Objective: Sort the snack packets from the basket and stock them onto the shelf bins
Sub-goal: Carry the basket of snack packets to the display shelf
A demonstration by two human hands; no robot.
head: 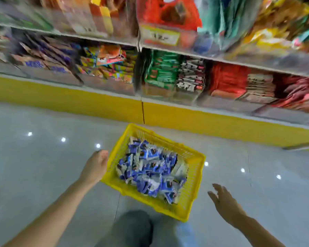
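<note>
Sitting on the floor [43, 166] below the shelf bins [168, 75], yellow mesh basket [190, 196] heaped with crumpled blue-and-white snack packets [150, 172], left hand [95, 165] at its left wall, grip unclear, right hand [225, 205] spread wide nearby

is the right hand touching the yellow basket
Apart. The head view shows a strip of bare floor between the right hand and the right wall of the yellow basket; the fingers are spread and hold nothing.
</note>
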